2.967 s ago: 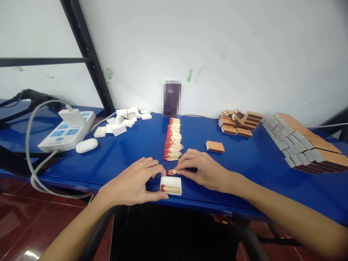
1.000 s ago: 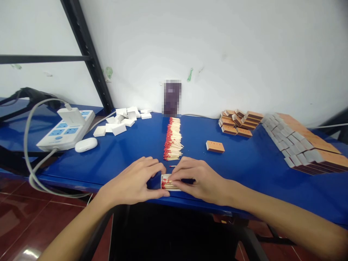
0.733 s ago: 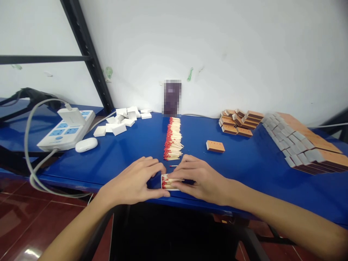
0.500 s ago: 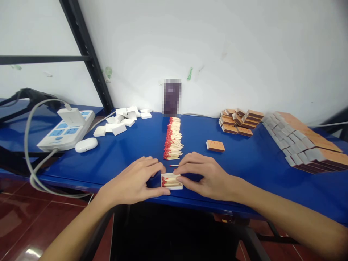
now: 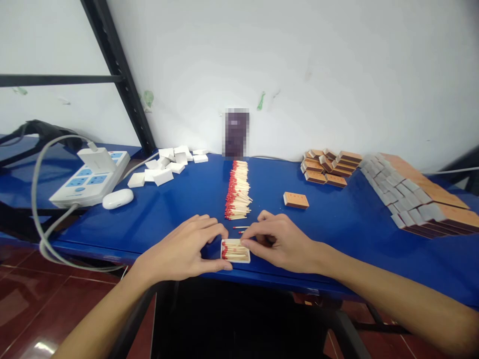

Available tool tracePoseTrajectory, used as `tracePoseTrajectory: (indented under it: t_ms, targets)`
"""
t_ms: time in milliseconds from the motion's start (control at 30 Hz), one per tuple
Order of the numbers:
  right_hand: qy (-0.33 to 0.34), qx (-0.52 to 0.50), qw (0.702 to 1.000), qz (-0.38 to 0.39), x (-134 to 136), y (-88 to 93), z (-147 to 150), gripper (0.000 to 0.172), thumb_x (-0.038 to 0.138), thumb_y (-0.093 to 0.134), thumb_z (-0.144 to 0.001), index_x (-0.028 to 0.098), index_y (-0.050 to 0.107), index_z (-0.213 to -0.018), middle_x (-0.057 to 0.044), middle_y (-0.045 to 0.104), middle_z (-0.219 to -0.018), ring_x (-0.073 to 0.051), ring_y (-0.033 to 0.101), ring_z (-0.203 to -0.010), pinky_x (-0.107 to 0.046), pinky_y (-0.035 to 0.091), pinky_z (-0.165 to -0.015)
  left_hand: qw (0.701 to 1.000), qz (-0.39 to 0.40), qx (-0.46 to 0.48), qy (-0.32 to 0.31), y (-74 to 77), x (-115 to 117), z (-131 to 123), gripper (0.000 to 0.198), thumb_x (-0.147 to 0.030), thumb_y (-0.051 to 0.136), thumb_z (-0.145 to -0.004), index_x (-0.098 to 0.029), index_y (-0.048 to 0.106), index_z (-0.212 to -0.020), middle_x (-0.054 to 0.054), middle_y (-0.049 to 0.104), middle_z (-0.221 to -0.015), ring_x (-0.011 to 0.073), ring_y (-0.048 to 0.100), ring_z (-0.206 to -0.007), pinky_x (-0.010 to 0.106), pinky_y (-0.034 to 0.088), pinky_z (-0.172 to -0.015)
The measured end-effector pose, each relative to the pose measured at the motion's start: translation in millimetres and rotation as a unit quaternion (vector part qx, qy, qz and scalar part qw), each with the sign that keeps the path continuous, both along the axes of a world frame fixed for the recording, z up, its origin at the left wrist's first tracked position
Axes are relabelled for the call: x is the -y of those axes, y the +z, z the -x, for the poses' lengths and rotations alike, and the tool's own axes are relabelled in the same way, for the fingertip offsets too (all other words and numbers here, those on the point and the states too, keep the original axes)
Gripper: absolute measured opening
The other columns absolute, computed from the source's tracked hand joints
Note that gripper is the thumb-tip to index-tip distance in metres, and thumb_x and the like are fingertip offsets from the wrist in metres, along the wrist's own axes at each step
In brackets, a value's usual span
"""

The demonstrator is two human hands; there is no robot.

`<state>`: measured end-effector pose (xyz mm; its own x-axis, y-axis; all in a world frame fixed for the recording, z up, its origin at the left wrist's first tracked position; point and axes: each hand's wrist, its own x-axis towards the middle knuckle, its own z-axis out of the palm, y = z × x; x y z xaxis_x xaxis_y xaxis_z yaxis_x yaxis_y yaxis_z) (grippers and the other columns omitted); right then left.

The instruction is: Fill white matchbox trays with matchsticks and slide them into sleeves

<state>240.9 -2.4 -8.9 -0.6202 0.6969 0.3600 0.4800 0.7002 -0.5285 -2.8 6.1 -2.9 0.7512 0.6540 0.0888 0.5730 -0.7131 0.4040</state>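
Note:
A small white matchbox tray (image 5: 235, 260) lies near the front edge of the blue table, with red-headed matches (image 5: 232, 251) lying lengthwise in it. My left hand (image 5: 187, 249) steadies the tray's left end between thumb and curled forefinger. Over the tray's right end, my right hand (image 5: 282, 243) pinches thumb and forefinger together on what looks like a pale matchstick; the fingertips partly hide it. Just behind the tray, a loose match (image 5: 240, 227) lies on the table. A long heap of matches (image 5: 238, 192) stretches back toward the wall, heads to the left.
Several white trays (image 5: 164, 169) are piled at back left, near a power strip (image 5: 90, 177) and a white case (image 5: 118, 199). One orange matchbox (image 5: 295, 200) lies right of the heap. Behind it are piled matchboxes (image 5: 325, 167); a large stack (image 5: 430, 199) stands at far right.
My right hand's fingertips have shifted slightly up and left at the tray's right end, uncovering more of the matches. My left hand stays in place on the tray.

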Motion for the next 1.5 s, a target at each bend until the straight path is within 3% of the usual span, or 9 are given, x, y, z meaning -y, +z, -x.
tracePoseTrajectory:
  t_ms: [267, 467, 633, 833, 1000, 1133, 1233, 1367, 1500]
  targets:
    - [0.001, -0.023, 1.000, -0.001, -2.6, 0.9, -10.7, 0.012, 0.022, 0.059, -0.088, 0.017, 0.070, -0.088, 0.008, 0.044, -0.049, -0.006, 0.037, -0.042, -0.020, 0.033, -0.045, 1.000, -0.010, 0.008, -0.002, -0.9, 0.0, 0.3, 0.039, -0.059, 0.061, -0.086, -0.022, 0.059, -0.096, 0.000, 0.055, -0.084, 0.0193, 0.049, -0.079, 0.032, 0.038, -0.076]
    - [0.046, 0.036, 0.998, -0.016, -1.2, 5.5, -6.1, 0.029, 0.015, 0.051, -0.093, 0.019, 0.065, -0.118, -0.001, 0.059, -0.078, -0.011, 0.052, -0.064, -0.024, 0.045, -0.061, 1.000, -0.010, 0.001, -0.001, -1.7, 0.4, 0.6, 0.039, -0.059, 0.061, -0.086, -0.022, 0.058, -0.097, 0.000, 0.054, -0.085, 0.0195, 0.049, -0.080, 0.034, 0.039, -0.080]
    - [0.059, 0.078, 0.995, 0.019, -2.6, 7.4, -3.3, 0.025, 0.023, 0.047, -0.099, 0.020, 0.066, -0.115, -0.005, 0.059, -0.092, -0.014, 0.056, -0.080, -0.027, 0.047, -0.071, 1.000, -0.013, 0.000, -0.003, -1.2, 0.3, 0.8, 0.039, -0.060, 0.060, -0.087, -0.022, 0.059, -0.098, 0.000, 0.056, -0.087, 0.0196, 0.050, -0.081, 0.035, 0.039, -0.083]
    - [0.057, 0.059, 0.996, 0.031, -4.9, 9.2, -4.7, 0.018, 0.024, 0.049, -0.100, 0.019, 0.066, -0.101, -0.004, 0.063, -0.089, -0.013, 0.056, -0.077, -0.026, 0.046, -0.069, 1.000, -0.012, 0.004, -0.005, -1.8, -0.3, 0.6, 0.039, -0.060, 0.060, -0.087, -0.022, 0.059, -0.098, 0.000, 0.055, -0.085, 0.0189, 0.049, -0.079, 0.033, 0.038, -0.080]
    - [0.019, -0.023, 0.997, 0.078, -3.5, 10.8, -5.3, 0.015, 0.027, 0.056, -0.096, 0.018, 0.066, -0.090, 0.000, 0.060, -0.077, -0.009, 0.050, -0.062, -0.022, 0.043, -0.058, 1.000, -0.010, 0.006, -0.005, -2.0, -0.2, 0.9, 0.039, -0.059, 0.062, -0.086, -0.022, 0.058, -0.097, -0.001, 0.053, -0.083, 0.0189, 0.048, -0.078, 0.032, 0.037, -0.078]
    - [-0.005, -0.061, 0.998, 0.034, -2.0, 0.6, 1.4, 0.011, 0.026, 0.064, -0.090, 0.018, 0.069, -0.085, 0.002, 0.056, -0.069, -0.009, 0.049, -0.059, -0.021, 0.039, -0.055, 1.000, -0.009, 0.005, -0.004, -1.6, 0.0, 0.2, 0.038, -0.059, 0.062, -0.086, -0.022, 0.058, -0.096, -0.001, 0.053, -0.083, 0.0187, 0.048, -0.078, 0.032, 0.037, -0.078]
    - [-0.004, -0.037, 0.999, 0.003, -1.4, -3.5, 4.4, 0.008, 0.024, 0.066, -0.085, 0.018, 0.068, -0.081, 0.003, 0.053, -0.066, -0.009, 0.048, -0.058, -0.022, 0.039, -0.058, 1.000, -0.006, 0.002, -0.004, -1.5, 0.2, 0.1, 0.038, -0.059, 0.061, -0.086, -0.022, 0.057, -0.095, -0.001, 0.053, -0.084, 0.0190, 0.048, -0.079, 0.032, 0.037, -0.079]
    - [-0.056, -0.004, 0.997, -0.046, -3.9, 1.6, -4.0, 0.012, 0.025, 0.061, -0.087, 0.018, 0.066, -0.079, 0.008, 0.043, -0.052, -0.009, 0.040, -0.051, -0.028, 0.038, -0.068, 1.000, -0.011, 0.001, -0.004, -1.5, 0.2, 1.0, 0.039, -0.060, 0.061, -0.086, -0.022, 0.057, -0.095, 0.000, 0.054, -0.084, 0.0190, 0.049, -0.079, 0.033, 0.038, -0.081]
    - [-0.054, 0.099, 0.993, -0.041, -11.2, 6.5, -18.6, 0.016, 0.026, 0.062, -0.087, 0.018, 0.069, -0.098, 0.006, 0.046, -0.054, -0.012, 0.046, -0.056, -0.028, 0.037, -0.065, 1.000, -0.008, 0.002, -0.006, -1.5, 0.3, 1.5, 0.038, -0.059, 0.060, -0.087, -0.022, 0.058, -0.097, 0.000, 0.054, -0.085, 0.0192, 0.049, -0.080, 0.035, 0.038, -0.085]
